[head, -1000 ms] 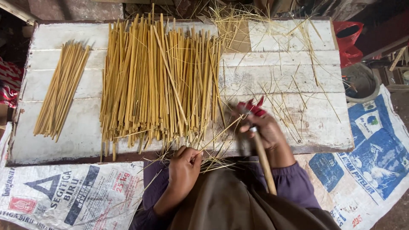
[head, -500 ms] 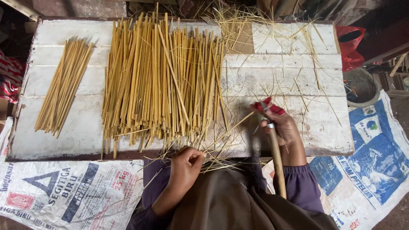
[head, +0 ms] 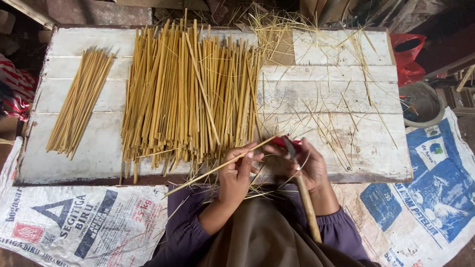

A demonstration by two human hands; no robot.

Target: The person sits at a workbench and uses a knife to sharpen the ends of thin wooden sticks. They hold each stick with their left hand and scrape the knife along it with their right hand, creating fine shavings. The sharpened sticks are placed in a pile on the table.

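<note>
My left hand [head: 236, 174] pinches a thin yellow bamboo stick [head: 217, 168] that slants from lower left up to the right. My right hand [head: 304, 165] grips a knife with a long wooden handle [head: 308, 207]; its dark blade meets the stick's upper end between both hands. Both hands are at the front edge of a white plank board [head: 316, 94]. Just beyond my left hand lies a big pile of yellow sticks [head: 188, 94]. A smaller bundle of sticks [head: 79, 106] lies at the board's left.
Thin shavings [head: 336, 123] are scattered over the board's right half. Printed woven sacks [head: 74, 222] cover the floor on both sides of my lap. A red plastic bag [head: 408, 54] and a grey round basin [head: 420, 104] sit at the right.
My right hand with the knife moved left to meet my left hand. My left hand lifted one stick from the pile's edge, and the blade now touches that stick.
</note>
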